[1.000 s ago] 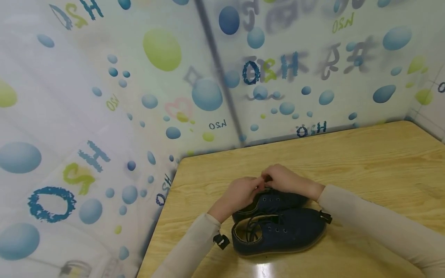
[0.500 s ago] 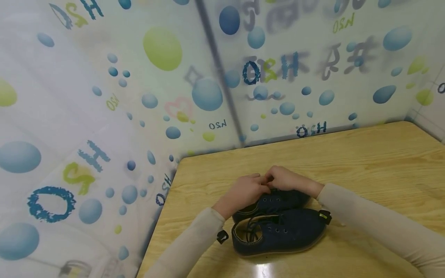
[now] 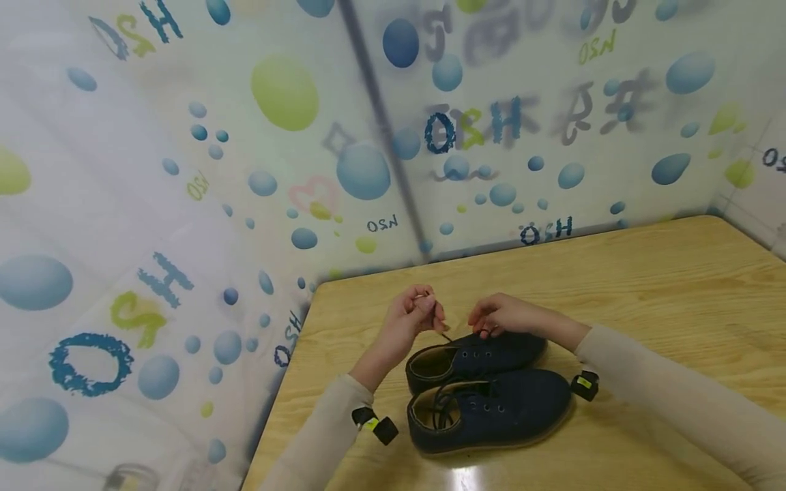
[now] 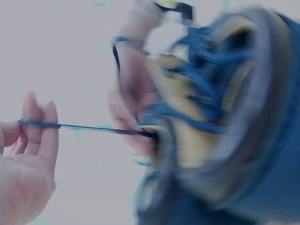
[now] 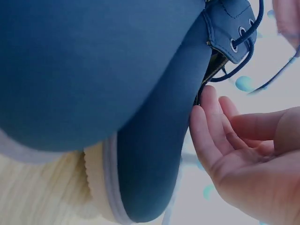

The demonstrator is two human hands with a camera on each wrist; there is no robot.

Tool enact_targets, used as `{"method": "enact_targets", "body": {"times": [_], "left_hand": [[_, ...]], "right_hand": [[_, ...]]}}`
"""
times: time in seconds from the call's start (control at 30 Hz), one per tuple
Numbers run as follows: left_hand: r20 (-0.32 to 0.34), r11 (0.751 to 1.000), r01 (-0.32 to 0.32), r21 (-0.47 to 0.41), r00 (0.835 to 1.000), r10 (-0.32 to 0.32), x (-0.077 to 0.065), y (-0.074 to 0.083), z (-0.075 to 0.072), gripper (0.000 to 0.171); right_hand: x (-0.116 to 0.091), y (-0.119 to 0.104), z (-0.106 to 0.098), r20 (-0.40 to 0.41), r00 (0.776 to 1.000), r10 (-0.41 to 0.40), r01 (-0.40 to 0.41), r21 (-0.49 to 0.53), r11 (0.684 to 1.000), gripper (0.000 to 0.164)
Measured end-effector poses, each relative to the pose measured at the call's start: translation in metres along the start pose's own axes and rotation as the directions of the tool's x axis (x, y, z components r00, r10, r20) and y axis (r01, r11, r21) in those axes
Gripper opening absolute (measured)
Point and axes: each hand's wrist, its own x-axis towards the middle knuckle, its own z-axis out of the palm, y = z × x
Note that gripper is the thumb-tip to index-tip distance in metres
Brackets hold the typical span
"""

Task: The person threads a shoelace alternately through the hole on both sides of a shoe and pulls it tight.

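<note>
Two navy lace-up shoes lie side by side on the table, toes to the right in the head view. My left hand (image 3: 402, 331) pinches the end of a dark shoelace (image 4: 93, 127) between thumb and fingers. That lace runs straight from the far shoe (image 3: 516, 348) to the hand. Over the far shoe's lacing is my right hand (image 3: 512, 317), its fingers loosely bent. Its fingertips (image 5: 199, 115) are right at the shoe's tongue opening, with no lace visible between thumb and fingers. The near shoe (image 3: 522, 412) has its laces tucked inside its opening.
The light wooden table (image 3: 645, 293) meets a patterned curtain (image 3: 491, 177) with blue and green drops at its back and left edges. Black camera straps (image 3: 374, 424) sit on the sleeves; the near shoe lies close between the forearms.
Both hands were together above the far shoe's lacing. The left hand has moved away to the left with the lace end, and the right hand has shifted slightly right.
</note>
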Motion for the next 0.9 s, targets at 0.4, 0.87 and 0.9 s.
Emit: {"method": "enact_targets", "body": {"times": [0.4,0.87,0.9], "left_hand": [[-0.134,0.371,0.224,0.901,0.959,-0.251,-0.06,0.07,-0.026,0.009],[-0.47,0.351,0.371,0.859,0.845,0.256,-0.092,0.12,-0.046,0.012],[-0.427,0.372,0.318,0.872,0.866,0.26,-0.09,0.117,-0.044,0.012]], "right_hand": [[-0.009,0.003,0.008,0.013,0.986,-0.167,0.168,-0.121,0.978,0.03],[-0.012,0.001,0.02,-0.129,0.957,-0.26,0.222,-0.254,0.941,0.019],[-0.013,-0.001,0.022,-0.148,0.947,-0.285,0.238,-0.275,0.932,0.018]]}}
